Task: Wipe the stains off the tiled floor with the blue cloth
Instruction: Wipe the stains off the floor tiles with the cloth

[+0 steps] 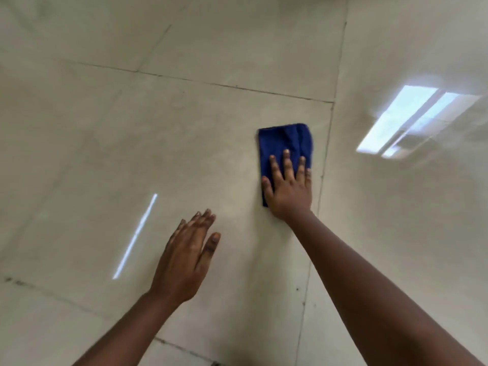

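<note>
A folded blue cloth [284,140] lies flat on the glossy beige tiled floor [184,143], just left of a grout line. My right hand [289,186] presses down on the cloth's near half with its fingers spread. My left hand [186,256] rests lower and to the left, fingers together and flat toward the floor, holding nothing. No distinct stain shows around the cloth; the picture is slightly blurred.
Dark grout lines [320,186] cross the floor; small dark specks [297,289] sit near the right one and more at the left edge [9,280]. A window reflection [412,122] glares at the right, and a thin light streak [136,235] lies at the left.
</note>
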